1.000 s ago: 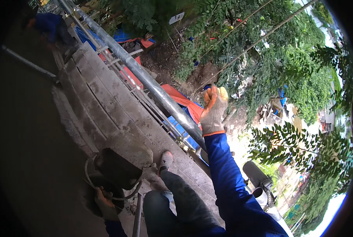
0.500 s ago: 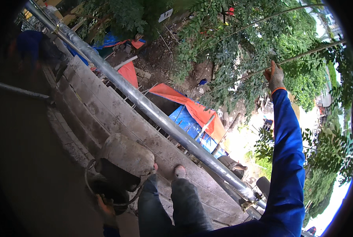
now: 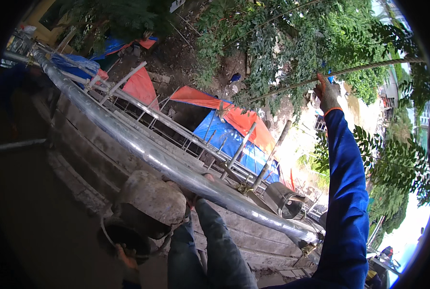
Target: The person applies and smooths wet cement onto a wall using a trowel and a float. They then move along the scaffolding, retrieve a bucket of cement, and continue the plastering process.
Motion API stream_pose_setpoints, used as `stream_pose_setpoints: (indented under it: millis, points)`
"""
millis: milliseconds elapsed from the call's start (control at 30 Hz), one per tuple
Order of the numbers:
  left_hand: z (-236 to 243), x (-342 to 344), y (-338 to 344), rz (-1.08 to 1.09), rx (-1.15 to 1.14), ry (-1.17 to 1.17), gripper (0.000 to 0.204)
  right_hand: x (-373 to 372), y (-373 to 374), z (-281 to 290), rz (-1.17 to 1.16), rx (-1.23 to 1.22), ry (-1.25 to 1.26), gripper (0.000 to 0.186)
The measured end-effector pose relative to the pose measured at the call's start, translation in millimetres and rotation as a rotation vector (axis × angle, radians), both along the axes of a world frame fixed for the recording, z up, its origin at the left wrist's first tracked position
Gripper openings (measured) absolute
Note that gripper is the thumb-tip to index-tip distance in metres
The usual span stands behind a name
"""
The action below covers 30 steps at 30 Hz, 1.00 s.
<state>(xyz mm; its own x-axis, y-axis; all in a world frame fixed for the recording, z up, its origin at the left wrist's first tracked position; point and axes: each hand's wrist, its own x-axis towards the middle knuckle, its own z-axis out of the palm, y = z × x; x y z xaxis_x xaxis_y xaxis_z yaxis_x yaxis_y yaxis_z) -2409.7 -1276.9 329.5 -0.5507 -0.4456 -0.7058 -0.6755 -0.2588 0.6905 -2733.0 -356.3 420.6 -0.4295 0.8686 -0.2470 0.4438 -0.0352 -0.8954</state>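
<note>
My right hand, in a knitted glove with an orange cuff, reaches far out past the railing. Its fingers are closed on a rope that slants across the leaves. Low on the left, in shade, my left hand has its fingers at the rim of a dark bucket, with the thumb side hard to see. Against that bucket leans a cement-caked bucket, tipped on its side with its dark mouth toward me. A hoop handle arcs around the dark bucket's left side.
A thick metal pipe rail crosses in front of my legs, above a stepped concrete ledge. Beyond it lie scaffold poles, an orange tarp, a blue tarp and another bucket. A dim person is at far left.
My view has shifted, and the rail now crosses nearer my feet. The bucket beyond the rail shows more fully. My right hand stays at the rope, and my left stays at the dark bucket.
</note>
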Motion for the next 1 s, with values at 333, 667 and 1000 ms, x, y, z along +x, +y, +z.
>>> stream_pose_setpoints:
  millis: [333, 667, 1000]
  points:
    - [7.0, -49.4, 58.0, 0.071, -0.053, -0.197, 0.023, 27.7, -115.4, -119.3, 0.362, -0.335, -0.027, 0.020]
    - [26.1, -66.6, 82.1, 0.068, -0.089, -0.227, 0.022, 99.1, -164.8, 38.6, 0.402, -0.168, 0.107, 0.022]
    - [3.0, -68.2, 95.3, 0.028, 0.205, -0.148, 0.018, 72.3, -220.6, 4.5, 0.568, -0.365, -0.085, 0.018]
